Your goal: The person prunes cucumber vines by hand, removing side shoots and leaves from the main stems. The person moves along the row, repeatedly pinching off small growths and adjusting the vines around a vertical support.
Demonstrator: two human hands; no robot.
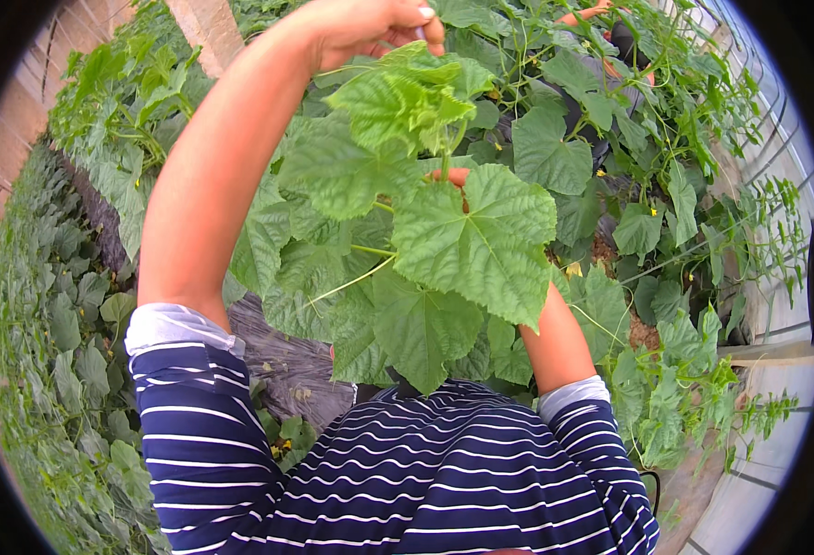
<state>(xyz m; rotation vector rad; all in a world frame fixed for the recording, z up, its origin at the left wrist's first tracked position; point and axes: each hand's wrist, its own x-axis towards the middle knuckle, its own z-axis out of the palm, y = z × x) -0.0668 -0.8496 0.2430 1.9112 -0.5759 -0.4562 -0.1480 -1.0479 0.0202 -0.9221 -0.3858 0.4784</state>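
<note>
A leafy cucumber vine (476, 236) stands upright before my chest, its pale young tip (414, 104) just below my left hand. My left hand (386, 31) is raised at the top edge of the view, fingers curled and thumb against them. Whether a thin string or anything else is between those fingers, I cannot tell. My right hand (454, 177) is mostly hidden behind a broad cucumber leaf (480, 232). Its visible fingers wrap the vine's stem (445, 165) below the tip. A thin tendril (351, 281) sticks out to the left.
Dense cucumber plants with yellow flowers surround me. Another person (598, 76) is partly hidden among vines at upper right. Dark plastic mulch (289, 354) covers ground at left. A pale post (205, 31) rises at upper left; a greenhouse wall (775, 388) runs along the right.
</note>
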